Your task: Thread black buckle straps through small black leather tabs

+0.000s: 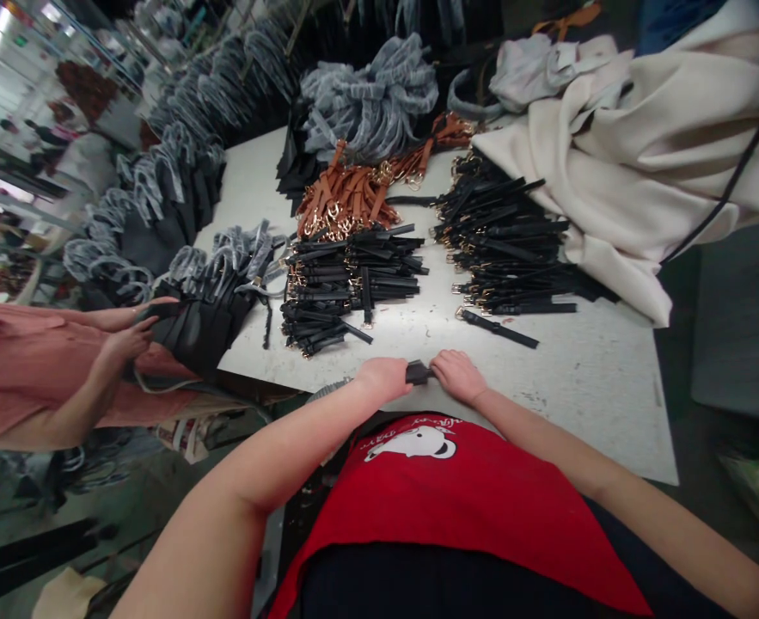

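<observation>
At the table's near edge, my left hand [387,378] is closed around a short black leather strap piece [419,372]. My right hand [460,376] has its fingers bent over the other end of that piece, close to the tabletop. What the piece joins on to is hidden by my hands and apron. Beyond my right hand lies a single black buckled strap [498,327]. Ahead of my left hand is a pile of black straps with gold buckles [353,284], and a second such pile [508,241] lies to the right.
Brown straps with gold clasps [346,198] and plastic-wrapped handles [372,99] are heaped farther back on the white table [604,370]. Cream fabric [650,129] covers the back right. At the left, a person in a pink top [50,370] handles black bag pieces [208,327].
</observation>
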Available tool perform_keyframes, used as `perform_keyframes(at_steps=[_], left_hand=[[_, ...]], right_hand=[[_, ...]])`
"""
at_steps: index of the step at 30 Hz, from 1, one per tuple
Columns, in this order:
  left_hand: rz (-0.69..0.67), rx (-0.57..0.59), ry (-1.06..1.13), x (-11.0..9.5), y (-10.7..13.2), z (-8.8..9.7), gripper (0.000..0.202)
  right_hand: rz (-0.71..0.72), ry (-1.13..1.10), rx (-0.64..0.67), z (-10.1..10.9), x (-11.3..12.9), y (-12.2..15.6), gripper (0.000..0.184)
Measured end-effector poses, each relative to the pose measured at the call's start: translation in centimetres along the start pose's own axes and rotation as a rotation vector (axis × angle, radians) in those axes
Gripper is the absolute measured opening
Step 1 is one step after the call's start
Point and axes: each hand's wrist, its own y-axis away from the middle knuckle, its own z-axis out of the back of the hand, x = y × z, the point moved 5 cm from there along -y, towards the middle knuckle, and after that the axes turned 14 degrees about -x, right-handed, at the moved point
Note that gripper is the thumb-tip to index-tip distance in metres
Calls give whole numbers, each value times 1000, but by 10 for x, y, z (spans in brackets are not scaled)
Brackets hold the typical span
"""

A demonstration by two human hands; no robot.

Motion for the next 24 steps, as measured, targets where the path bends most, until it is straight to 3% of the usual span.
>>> perform_keyframes(at_steps=[8, 17, 20, 24], left_hand=[[-14, 46, -12, -9, -4, 3, 36], [15, 12, 33, -6, 5, -9, 40], [78, -16, 58, 11, 13, -16, 43], [205, -58, 64, 51, 46, -27, 45]], right_hand=[[-7, 7, 8, 0, 0, 0, 26], [9, 9, -5, -1, 0, 0, 27], [6, 22, -6, 0, 1, 0, 27], [34, 14, -9, 3, 4, 1, 27]])
